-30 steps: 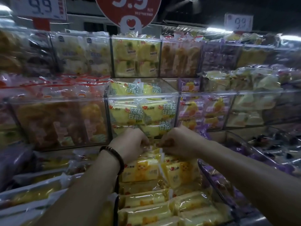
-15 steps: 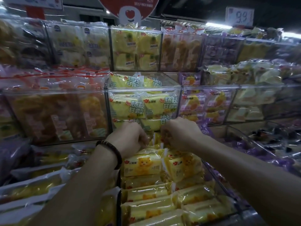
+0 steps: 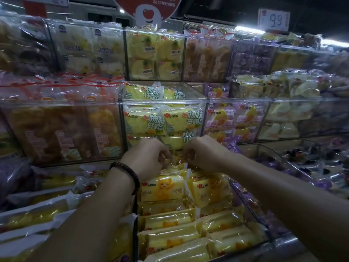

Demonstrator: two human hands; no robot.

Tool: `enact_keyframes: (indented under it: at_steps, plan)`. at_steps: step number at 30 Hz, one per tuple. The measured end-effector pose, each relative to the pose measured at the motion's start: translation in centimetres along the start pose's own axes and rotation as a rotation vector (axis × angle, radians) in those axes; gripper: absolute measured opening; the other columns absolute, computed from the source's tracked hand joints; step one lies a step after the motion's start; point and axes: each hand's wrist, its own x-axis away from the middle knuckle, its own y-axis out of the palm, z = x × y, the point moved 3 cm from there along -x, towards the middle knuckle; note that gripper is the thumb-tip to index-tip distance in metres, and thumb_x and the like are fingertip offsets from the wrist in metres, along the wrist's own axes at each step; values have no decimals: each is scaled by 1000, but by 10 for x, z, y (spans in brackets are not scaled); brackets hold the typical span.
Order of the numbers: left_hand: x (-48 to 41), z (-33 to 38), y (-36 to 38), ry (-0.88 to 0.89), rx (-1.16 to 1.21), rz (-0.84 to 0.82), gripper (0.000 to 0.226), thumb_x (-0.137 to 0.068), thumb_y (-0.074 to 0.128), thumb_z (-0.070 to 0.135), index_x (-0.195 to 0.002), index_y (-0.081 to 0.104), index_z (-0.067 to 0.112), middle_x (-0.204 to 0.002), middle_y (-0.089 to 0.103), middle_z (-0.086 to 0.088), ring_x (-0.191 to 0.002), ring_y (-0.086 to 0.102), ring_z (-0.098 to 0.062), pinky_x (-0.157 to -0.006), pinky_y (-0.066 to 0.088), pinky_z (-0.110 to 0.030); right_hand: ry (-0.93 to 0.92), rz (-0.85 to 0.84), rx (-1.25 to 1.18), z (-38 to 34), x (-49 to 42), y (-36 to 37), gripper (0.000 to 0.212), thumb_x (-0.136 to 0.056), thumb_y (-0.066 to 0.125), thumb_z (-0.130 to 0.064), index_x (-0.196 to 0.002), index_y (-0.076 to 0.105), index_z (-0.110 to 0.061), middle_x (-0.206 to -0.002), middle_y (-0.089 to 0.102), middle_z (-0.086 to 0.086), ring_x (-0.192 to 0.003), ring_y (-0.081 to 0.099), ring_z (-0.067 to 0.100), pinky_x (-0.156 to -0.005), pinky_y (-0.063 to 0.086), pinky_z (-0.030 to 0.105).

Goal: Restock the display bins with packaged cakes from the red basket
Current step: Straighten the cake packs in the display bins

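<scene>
L hand (image 3: 149, 157) & R hand (image 3: 205, 155), fingers curled, each pinch the shiny wrap of the small yellow wrapped cake packs (image 3: 162, 188) just under them, at the back of the clear plastic bin (image 3: 245, 203). More packs lie nearer. Behind the hands sit stacked clear shelf boxes (image 3: 162, 121) w/ a white 9.9 price sign (image 3: 273, 19) up R.
</scene>
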Motion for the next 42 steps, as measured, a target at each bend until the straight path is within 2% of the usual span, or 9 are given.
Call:
enact_keyframes:
  at_steps: [3,6,11,17,23,25,32,37,42]
  plan:
    - [5,8,-6,53,45,49,16,-91,78,21,-99,78,35,-93,68,18,-86,66,-3,-76,64,-31,-38,-51,-61,6,9,-18,24,-83,85,-29,-100,68,-30,-94,65,-9,-83,63,11,-70,58,29]
    - [9,17,-10,105,101,10,5,-90,79,36,-94,80,33,-89,70,19,-84,66,1,-74,64,-27,-118,-130,-92,7,19,-32,15,-83,83,-23,-96,75,-27,-90,70,-13,-82,66,2,-73,61,27]
    - [10,18,-4,117,85,-90,19,-88,79,45,-103,81,33,-93,73,20,-87,66,3,-78,63,-25,-179,-349,-102,0,25,-34,26,-91,78,-25,-116,77,-29,-99,72,-21,-92,69,-4,-79,58,18]
    - [8,16,-1,115,75,-147,20,-89,79,43,-105,81,32,-94,70,19,-90,64,0,-77,57,-21,-149,-490,-89,4,25,-32,29,-94,74,-32,-122,73,-37,-110,74,-19,-103,70,0,-94,60,34]
    - [5,13,-4,82,31,-128,4,-86,85,31,-89,83,29,-86,73,18,-82,66,0,-66,55,-16,-135,-272,17,2,22,-25,20,-90,81,-38,-109,75,-34,-83,68,-6,-75,64,17,-69,56,39]
    - [6,11,-8,71,38,-135,5,-83,87,31,-84,82,28,-84,73,17,-80,67,1,-63,52,-14,-102,-221,78,-1,21,-26,27,-91,80,-37,-116,75,-28,-90,68,-12,-81,65,12,-73,59,35]
    - [7,11,-10,68,25,-182,6,-86,85,26,-92,83,26,-90,73,19,-86,66,1,-66,49,-12,9,-137,327,-21,17,-25,34,-95,75,-36,-128,67,-30,-107,66,-2,-94,65,23,-79,61,42]
    - [8,14,-5,78,5,-141,2,-88,83,28,-90,83,30,-91,74,19,-87,66,-2,-74,55,-20,25,-116,293,-24,16,-16,43,-92,79,-31,-133,67,-31,-125,62,0,-109,65,25,-88,60,43]
    - [10,17,-3,117,-14,-145,5,-91,79,28,-91,82,32,-88,73,21,-86,66,0,-71,54,-18,-5,-47,200,-18,15,-2,32,-91,77,-14,-120,76,-29,-112,69,-1,-97,69,22,-80,63,40]
